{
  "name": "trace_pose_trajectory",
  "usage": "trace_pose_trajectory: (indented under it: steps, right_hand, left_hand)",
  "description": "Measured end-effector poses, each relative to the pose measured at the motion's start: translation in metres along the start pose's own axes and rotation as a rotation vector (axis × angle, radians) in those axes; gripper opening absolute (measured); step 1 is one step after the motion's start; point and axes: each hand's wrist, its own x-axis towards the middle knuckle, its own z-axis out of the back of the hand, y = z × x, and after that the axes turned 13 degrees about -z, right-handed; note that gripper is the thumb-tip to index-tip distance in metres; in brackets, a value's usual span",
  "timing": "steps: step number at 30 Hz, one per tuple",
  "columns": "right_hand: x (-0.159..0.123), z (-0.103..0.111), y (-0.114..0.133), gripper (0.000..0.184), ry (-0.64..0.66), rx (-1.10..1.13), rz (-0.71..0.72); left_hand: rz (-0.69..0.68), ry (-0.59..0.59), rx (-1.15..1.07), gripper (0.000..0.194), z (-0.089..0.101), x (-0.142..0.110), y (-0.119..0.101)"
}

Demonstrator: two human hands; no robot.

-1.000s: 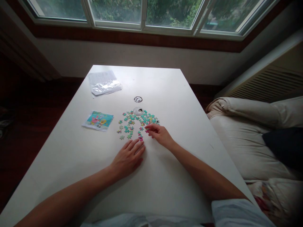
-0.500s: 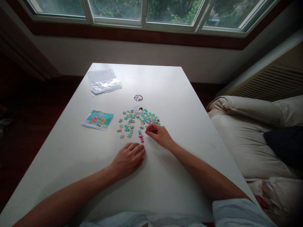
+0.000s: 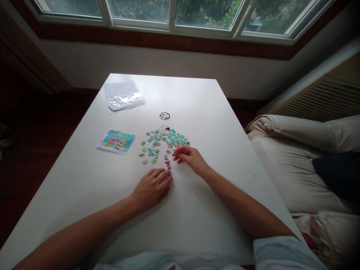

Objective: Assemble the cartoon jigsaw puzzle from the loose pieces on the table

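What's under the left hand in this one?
The white table shows around the left hand, which rests back up, with pink puzzle pieces just beyond its fingertips. Anything beneath the palm is covered.

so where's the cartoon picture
In the head view, the cartoon picture lies on the left of the table, left of the puzzle pieces and nearer than the plastic packet.

Daylight entered through the window [image 3: 140,11] at the far side. The far end of the table [image 3: 185,90] was bright; the floor [image 3: 30,165] was dark. Glare marked the plastic bag [image 3: 125,100]. Soft shadows lay beside the arms [image 3: 98,228]. The puzzle pieces [image 3: 176,140] lacked fine detail. The right edge was near black and stretched.
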Motion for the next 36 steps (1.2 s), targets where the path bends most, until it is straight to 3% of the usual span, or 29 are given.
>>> trace_pose_trajectory:
  steps: [11, 18, 25, 36]
  right_hand:
    - [-0.0025, -0.0014, 0.0036, 0.041, 0.004, 0.051, -0.056]
    - [-0.0005, -0.0006, 0.0036, 0.038, -0.046, -0.025, 0.039]
    - [0.0007, 0.0005, 0.0005, 0.034, -0.001, -0.056, 0.077]
    - [-0.0062, -0.0024, 0.0012, 0.006, -0.118, -0.599, 0.286]
  left_hand:
    - [0.046, -0.008, 0.023, 0.035, -0.0037, -0.0002, 0.0012]
    - [0.042, -0.026, 0.023, 0.036, -0.0037, 0.0005, 0.0014]
    - [0.054, -0.003, 0.032, 0.040, -0.0029, 0.0002, 0.0012]
    - [0.072, 0.000, 0.058, 0.038, -0.0007, -0.0001, 0.0013]
